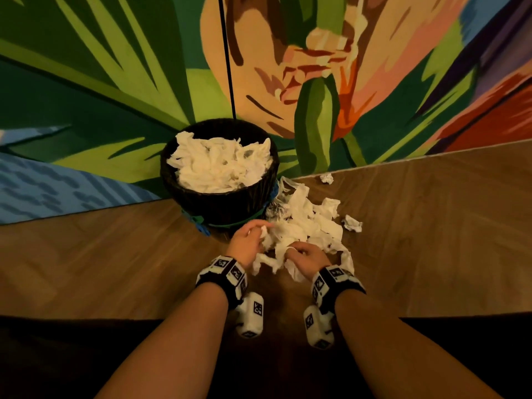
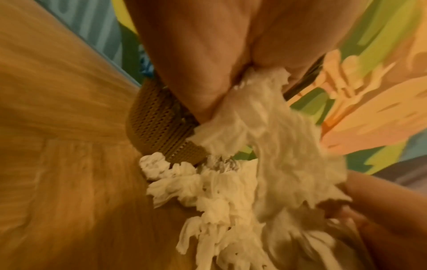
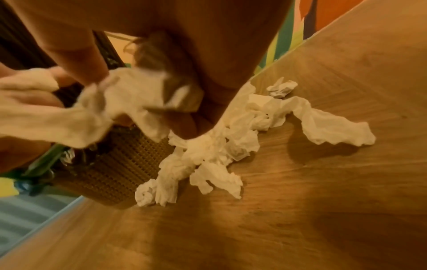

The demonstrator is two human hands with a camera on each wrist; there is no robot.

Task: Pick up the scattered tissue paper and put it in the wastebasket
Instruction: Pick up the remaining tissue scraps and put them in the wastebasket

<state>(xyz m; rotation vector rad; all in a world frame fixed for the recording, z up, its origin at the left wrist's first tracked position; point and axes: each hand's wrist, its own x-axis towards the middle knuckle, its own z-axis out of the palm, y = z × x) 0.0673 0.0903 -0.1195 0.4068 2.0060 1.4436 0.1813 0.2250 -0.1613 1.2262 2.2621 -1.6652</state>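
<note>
Where both wrists meet over the wood floor (image 1: 431, 240), left hand (image 1: 244, 243) and right hand (image 1: 309, 259) each pinch tissue paper (image 1: 299, 228) at the pile's near edge; beyond, loose crumpled wads (image 1: 351, 223); farther, dark woven wastebasket (image 1: 230, 203) heaped with tissue, against the painted mural wall (image 1: 86, 96).

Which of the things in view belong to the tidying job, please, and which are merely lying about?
Belongs to the job:
tissue pile
stray wads
wastebasket
left hand
right hand

Just there:
floral rug
wooden floor
</note>
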